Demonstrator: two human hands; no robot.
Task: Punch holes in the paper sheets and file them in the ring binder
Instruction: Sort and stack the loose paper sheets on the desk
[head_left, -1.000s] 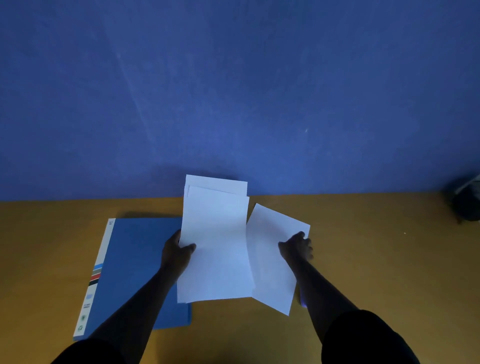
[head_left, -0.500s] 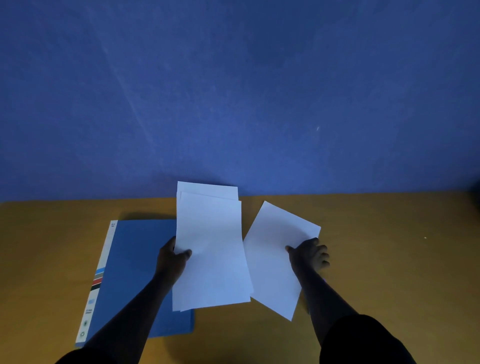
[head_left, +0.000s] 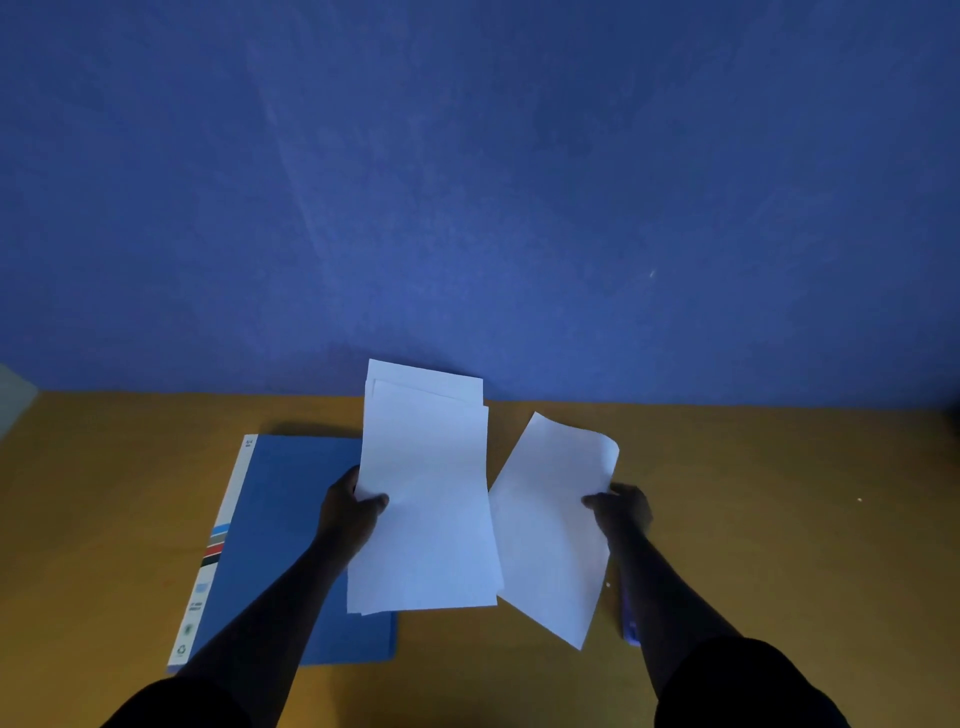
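A dim room with a plain desk for paperwork, possibly a home study or small office; which one cannot be told. A mustard-yellow tabletop (head_left: 779, 519) meets a bare blue wall (head_left: 467, 182), with a closed blue ring binder (head_left: 291, 525) and loose white paper sheets (head_left: 426, 499) marking it as a filing spot.

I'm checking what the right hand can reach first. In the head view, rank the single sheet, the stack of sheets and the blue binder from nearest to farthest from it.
From the right hand:
1. Single sheet, held in that hand.
2. Stack of sheets, to its left, in the left hand.
3. Blue binder, farthest left, flat on the table.
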